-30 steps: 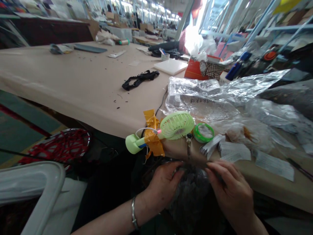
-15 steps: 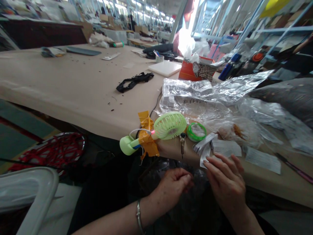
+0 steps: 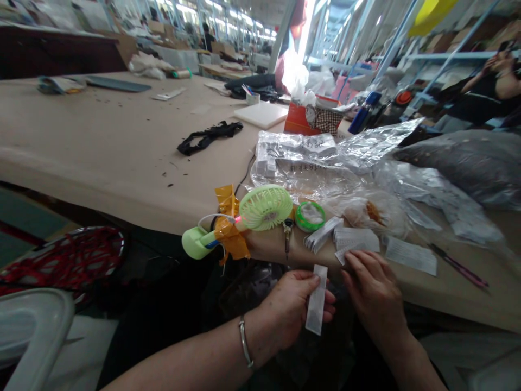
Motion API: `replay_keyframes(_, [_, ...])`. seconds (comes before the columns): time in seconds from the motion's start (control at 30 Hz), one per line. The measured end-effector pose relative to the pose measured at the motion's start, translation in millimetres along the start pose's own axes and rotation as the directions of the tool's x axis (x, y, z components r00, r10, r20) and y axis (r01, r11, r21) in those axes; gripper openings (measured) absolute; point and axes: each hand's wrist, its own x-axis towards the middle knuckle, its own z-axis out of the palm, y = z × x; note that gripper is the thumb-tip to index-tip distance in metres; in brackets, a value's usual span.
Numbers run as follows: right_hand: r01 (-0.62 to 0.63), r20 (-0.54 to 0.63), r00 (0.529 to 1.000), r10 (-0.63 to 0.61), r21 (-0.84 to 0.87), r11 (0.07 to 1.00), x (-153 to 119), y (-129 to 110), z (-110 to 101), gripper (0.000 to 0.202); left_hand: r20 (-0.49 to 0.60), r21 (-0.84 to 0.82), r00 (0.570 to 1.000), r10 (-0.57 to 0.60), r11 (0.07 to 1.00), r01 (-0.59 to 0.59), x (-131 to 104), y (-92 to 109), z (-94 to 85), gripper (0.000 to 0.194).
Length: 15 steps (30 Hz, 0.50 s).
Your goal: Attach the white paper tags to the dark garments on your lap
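Between the thumb and fingers of my left hand (image 3: 291, 307), which wears a bangle, a narrow white label strip (image 3: 316, 301) stands almost upright in front of the table edge. My right hand (image 3: 376, 288) has its fingers stretched out, the tips touching the near edge of a stack of white printed labels (image 3: 358, 240). Left of that stack lies a fanned bundle of white strips (image 3: 323, 234). Another set of printed labels (image 3: 411, 255) lies to its right. A pen-like tool with a metal tip (image 3: 287, 239) rests at the table edge, beside a green round tub (image 3: 310, 216) with white stuff inside.
A green handheld fan (image 3: 266, 207) is taped at the table edge with orange tape (image 3: 232, 239). Clear plastic bags (image 3: 309, 157) cover the middle right. Pink-handled tweezers or scissors (image 3: 459, 265) lie at the right. A black fabric loop (image 3: 209, 137) lies farther back. Another person (image 3: 488, 92) is at far right.
My left hand, closed with no strip visible before, now holds a white label strip. The right fingertips, earlier at a white strip, now rest by the label stack. The view has shifted slightly right.
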Motion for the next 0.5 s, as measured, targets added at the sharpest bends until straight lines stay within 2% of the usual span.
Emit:
replay_keyframes(0.1, [-0.011, 0.007, 1.0, 0.011, -0.036, 0.999, 2.6, 14.7, 8.4, 0.023, -0.028, 0.031, 0.999, -0.019, 0.999, 0.02, 0.0, -0.9, -0.7, 0.02])
replay_keyframes(0.2, [-0.001, -0.059, 0.998, 0.004, 0.045, 0.999, -0.1, 16.3, 8.0, 0.014, -0.065, 0.062, 0.997, -0.034, 0.997, 0.038, 2.3, -1.4, -0.4, 0.018])
replay_keyframes(0.33, [0.028, -0.088, 0.996, -0.008, 0.226, 0.974, -7.9, -1.2, -5.1, 0.018, -0.04, 0.045, 0.998, -0.049, 0.998, 0.051, 5.6, -1.3, 1.9, 0.018])
replay_keyframes(0.5, [0.175, 0.023, 0.98, -0.2, 0.387, 0.905, -23.1, -29.3, -13.9, 0.022, 0.03, -0.019, 0.999, 0.022, 1.0, -0.021, 6.5, -2.4, 4.9, 0.019])
